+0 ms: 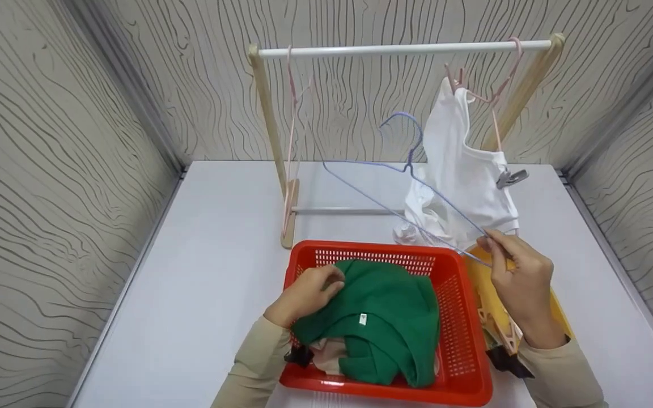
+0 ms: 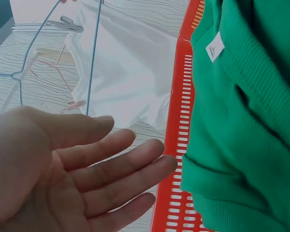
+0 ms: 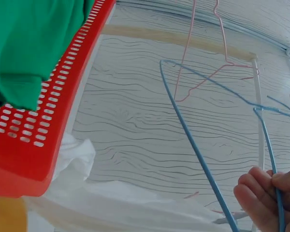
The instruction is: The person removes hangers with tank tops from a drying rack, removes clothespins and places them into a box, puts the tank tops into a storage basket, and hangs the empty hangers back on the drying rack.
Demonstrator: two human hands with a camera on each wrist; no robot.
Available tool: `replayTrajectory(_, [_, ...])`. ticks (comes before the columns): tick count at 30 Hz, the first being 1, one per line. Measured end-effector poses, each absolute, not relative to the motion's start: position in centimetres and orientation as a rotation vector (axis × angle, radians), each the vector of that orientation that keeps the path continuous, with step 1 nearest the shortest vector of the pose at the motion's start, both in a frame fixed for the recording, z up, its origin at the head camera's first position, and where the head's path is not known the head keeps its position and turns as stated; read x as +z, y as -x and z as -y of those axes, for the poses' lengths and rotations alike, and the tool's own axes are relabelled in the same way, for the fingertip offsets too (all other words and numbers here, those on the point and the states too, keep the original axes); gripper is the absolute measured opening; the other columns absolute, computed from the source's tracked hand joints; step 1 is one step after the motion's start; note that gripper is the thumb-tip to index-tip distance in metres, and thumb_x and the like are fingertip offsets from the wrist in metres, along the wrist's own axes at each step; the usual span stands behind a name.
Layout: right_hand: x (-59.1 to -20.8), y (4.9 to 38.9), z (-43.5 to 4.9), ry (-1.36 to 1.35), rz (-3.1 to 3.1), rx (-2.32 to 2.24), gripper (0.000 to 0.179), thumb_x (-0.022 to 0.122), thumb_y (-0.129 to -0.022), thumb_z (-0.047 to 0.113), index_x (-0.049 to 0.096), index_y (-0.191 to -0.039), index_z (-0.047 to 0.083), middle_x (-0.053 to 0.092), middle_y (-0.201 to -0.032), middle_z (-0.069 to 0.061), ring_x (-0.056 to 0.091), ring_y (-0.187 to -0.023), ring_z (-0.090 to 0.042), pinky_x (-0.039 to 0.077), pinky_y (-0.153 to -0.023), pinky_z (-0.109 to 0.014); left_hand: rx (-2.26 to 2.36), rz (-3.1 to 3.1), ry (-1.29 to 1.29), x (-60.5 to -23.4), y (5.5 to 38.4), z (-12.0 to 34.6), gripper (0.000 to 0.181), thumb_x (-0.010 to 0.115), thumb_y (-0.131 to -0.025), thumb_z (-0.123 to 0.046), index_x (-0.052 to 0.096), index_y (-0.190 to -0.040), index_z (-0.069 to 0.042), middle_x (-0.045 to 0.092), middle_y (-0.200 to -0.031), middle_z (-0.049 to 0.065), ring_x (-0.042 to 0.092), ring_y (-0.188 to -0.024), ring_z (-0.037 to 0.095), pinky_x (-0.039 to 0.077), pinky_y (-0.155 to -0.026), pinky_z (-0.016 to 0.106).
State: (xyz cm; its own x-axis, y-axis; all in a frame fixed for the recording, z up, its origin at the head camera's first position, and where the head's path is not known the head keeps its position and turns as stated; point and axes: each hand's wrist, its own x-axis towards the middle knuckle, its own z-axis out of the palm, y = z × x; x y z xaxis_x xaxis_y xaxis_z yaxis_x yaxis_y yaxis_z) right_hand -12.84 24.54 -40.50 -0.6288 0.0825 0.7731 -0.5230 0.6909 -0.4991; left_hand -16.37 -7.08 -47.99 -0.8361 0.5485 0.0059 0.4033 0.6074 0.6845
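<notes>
My right hand (image 1: 522, 275) pinches one end of a blue wire clothes hanger (image 1: 410, 158) between thumb and fingers. The hanger slants up to the left, its hook upward, in front of the white garment. My left hand (image 1: 306, 294) is over the left side of the red basket (image 1: 389, 247), beside a crumpled green ribbed garment (image 1: 389, 300). Loosely spread fingers of that left hand (image 2: 111, 169) hold nothing in the left wrist view. A small white label (image 1: 363, 319) shows at the green garment's neckline.
Behind the basket stands a drying rack with a white bar (image 1: 394, 51). A pink hanger (image 1: 292, 90) hangs at its left; a white garment (image 1: 468, 187) with a grey clip (image 1: 512, 178) hangs at its right. A yellow container (image 1: 482, 277) holding pegs is right of the basket.
</notes>
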Motion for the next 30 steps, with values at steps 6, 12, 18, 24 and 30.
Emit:
replayTrajectory(6, [-39.2,14.0,-23.2,-0.274,2.044,0.957,0.018,0.059,-0.083,-0.018,0.068,-0.099,-0.015,0.069,-0.078,-0.029,0.049,-0.086,0.031,0.041,-0.077,0.006,1.065,-2.626,-0.753,-48.3,16.2,6.7,0.02,0.054,-0.098,-0.015,0.062,-0.112,-0.002,0.07,-0.109,0.013,0.067,-0.097,0.023,0.055,-0.094,0.038])
replayTrajectory(12, [-37.8,15.0,-21.9,-0.198,2.055,0.992,0.018,0.057,-0.087,-0.012,0.067,-0.102,-0.014,0.07,-0.082,-0.029,0.048,-0.083,0.031,0.039,-0.078,0.006,1.087,-2.624,-0.736,-48.4,16.1,6.6,0.02,0.055,-0.098,-0.015,0.062,-0.112,-0.002,0.071,-0.109,0.013,0.067,-0.096,0.023,0.055,-0.094,0.038])
replayTrajectory(18, [-36.8,16.0,-20.6,-0.138,2.108,1.035,0.021,0.054,-0.09,-0.01,0.065,-0.107,-0.015,0.07,-0.087,-0.029,0.047,-0.08,0.029,0.039,-0.079,0.006,1.106,-2.616,-0.728,-48.3,15.9,6.5,0.02,0.055,-0.098,-0.016,0.062,-0.112,-0.003,0.07,-0.109,0.013,0.067,-0.096,0.022,0.055,-0.094,0.037])
replayTrajectory(24, [-36.2,17.0,-19.8,-0.109,2.099,1.059,0.021,0.053,-0.091,-0.009,0.066,-0.107,-0.014,0.07,-0.088,-0.028,0.046,-0.079,0.029,0.038,-0.077,0.007,1.115,-2.616,-0.742,-48.6,15.8,6.6,0.018,0.055,-0.098,-0.016,0.063,-0.109,-0.005,0.071,-0.106,0.011,0.066,-0.092,0.02,0.056,-0.092,0.036])
replayTrajectory(30, [-35.9,18.2,-19.2,-0.108,2.098,1.113,0.023,0.05,-0.09,-0.011,0.064,-0.108,-0.015,0.07,-0.089,-0.029,0.046,-0.077,0.028,0.039,-0.074,0.007,1.128,-2.613,-0.735,-48.7,15.8,6.7,0.018,0.055,-0.098,-0.015,0.063,-0.109,-0.004,0.071,-0.105,0.012,0.066,-0.092,0.02,0.056,-0.092,0.036])
